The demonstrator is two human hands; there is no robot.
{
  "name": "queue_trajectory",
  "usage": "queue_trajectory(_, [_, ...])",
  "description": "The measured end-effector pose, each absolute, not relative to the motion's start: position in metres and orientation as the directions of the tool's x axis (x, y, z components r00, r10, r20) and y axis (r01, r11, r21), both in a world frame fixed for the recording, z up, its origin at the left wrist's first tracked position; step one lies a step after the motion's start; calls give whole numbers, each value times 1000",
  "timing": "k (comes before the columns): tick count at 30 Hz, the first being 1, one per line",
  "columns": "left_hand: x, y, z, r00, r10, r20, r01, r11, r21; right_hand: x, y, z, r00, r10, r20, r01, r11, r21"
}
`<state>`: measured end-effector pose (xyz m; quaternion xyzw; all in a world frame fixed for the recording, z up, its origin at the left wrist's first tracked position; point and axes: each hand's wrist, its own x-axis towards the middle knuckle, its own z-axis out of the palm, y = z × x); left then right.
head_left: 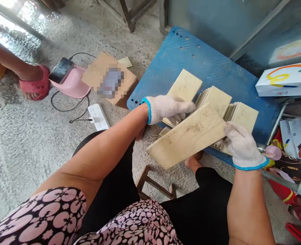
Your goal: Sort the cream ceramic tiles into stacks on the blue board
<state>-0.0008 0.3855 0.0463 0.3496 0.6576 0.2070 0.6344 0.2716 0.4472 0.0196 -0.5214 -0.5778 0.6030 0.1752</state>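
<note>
A thin, pale wooden board [187, 137] is held up at a slant, its right end pinched by my right hand [243, 144] in a white knit glove with a blue cuff. My left hand [169, 109], gloved alike, reaches over the board's upper edge beside the stacks. Its fingers are stretched to the right, some partly bent, and I see nothing gripped in them. Behind the held board, a middle stack of boards [218, 98] and a right stack [244, 117] lean on the blue table [155, 75]. Another flat board [186, 83] lies just beyond my left hand.
Left on the floor are a power strip [98, 117], a pink stool [75, 83] carrying a phone [61, 70], and a cardboard box [101, 66]. Another person's foot in a pink clog [35, 85] is nearby. A white box [285, 80] sits at the table's right end.
</note>
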Motion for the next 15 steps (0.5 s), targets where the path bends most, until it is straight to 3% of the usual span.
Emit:
queue_trajectory(8, [-3, 387, 29, 57, 840, -540, 411, 473, 779, 268, 472, 23, -264, 909, -323, 352, -221, -910])
queue_trajectory(15, [9, 390, 17, -136, 791, -596, 371, 598, 710, 234, 478, 23, -196, 905, -377, 193, -341, -920])
